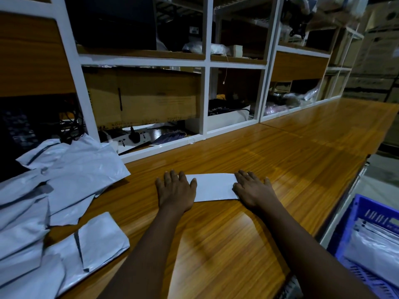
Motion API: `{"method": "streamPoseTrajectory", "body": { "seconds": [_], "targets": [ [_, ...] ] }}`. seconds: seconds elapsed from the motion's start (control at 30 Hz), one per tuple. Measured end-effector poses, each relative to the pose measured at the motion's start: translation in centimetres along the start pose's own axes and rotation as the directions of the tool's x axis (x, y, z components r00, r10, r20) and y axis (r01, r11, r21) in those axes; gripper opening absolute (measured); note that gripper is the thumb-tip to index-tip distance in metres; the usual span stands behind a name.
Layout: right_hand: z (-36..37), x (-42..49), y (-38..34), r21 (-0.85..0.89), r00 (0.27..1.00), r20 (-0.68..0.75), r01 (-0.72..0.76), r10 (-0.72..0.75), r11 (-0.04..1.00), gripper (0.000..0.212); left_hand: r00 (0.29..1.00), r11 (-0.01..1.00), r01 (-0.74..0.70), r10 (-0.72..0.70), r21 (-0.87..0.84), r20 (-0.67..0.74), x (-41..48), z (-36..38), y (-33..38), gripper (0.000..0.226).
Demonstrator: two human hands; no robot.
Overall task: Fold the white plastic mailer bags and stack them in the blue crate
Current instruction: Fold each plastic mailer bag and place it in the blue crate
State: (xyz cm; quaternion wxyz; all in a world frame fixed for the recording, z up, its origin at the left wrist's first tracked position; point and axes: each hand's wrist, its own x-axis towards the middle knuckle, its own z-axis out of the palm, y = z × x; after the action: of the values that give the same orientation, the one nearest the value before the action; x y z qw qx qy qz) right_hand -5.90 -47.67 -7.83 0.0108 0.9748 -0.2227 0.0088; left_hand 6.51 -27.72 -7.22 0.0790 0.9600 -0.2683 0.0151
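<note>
So the big thing in the room is the long wooden counter (291, 152), running off toward 1 o'clock, with white shelving (206, 63) full of boxes and cables behind it from about 10 to 1 o'clock. Nothing to do with the job, just clutter.

Over at 9 o'clock, spilling down to 7, there's a loose heap of unfolded mailer bags (54, 190), crumpled and overlapping each other, so plenty left to get through. Down at 4 o'clock, off the counter edge and lower, sits the blue crate (354, 231), and it already has some white bags lying inside it.

Dead centre, near the middle of the counter, is one folded mailer (213, 187), pressed flat into a neat narrow rectangle. The left hand (176, 190) lies palm-down on its left end, fingers loosely spread and flat, not gripping anything. The right hand (252, 188) does the same on the right end, fingers apart and flat on the plastic and wood.

My read: they're creasing the fold, smoothing it down. Can't tell if another fold is planned. If not, next up is pinching it by one edge so it doesn't spring open, then swinging it over to 4 o'clock and laying it flat on the stack.
</note>
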Motion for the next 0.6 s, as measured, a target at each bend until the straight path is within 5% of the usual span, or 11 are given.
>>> {"method": "streamPoseTrajectory", "body": {
  "seconds": [0.1,0.2,0.37,0.6],
  "targets": [
    [-0.3,-0.9,-0.9,-0.065,0.973,-0.227,0.016,-0.031,0.998,0.057,0.972,0.992,-0.09,0.108,0.091,-0.21,-1.0,-0.5,0.9,0.061],
    [-0.3,-0.9,-3.5,-0.084,0.933,-0.32,0.146,-0.166,0.986,0.059,0.938,0.976,-0.195,0.213,0.092,-0.275,-1.2,-0.3,2.5,0.054],
    [0.3,0.2,-6.1,0.083,0.924,-0.282,0.291,-0.258,0.953,0.058,0.925,0.939,-0.343,0.345,0.042,-0.159,-0.7,0.9,4.1,0.059],
    [0.5,0.9,-5.5,0.005,0.94,-0.189,0.289,-0.283,0.957,0.079,0.927,0.931,-0.363,0.364,0.031,-0.093,0.7,1.2,2.7,0.05]
  ]
}}
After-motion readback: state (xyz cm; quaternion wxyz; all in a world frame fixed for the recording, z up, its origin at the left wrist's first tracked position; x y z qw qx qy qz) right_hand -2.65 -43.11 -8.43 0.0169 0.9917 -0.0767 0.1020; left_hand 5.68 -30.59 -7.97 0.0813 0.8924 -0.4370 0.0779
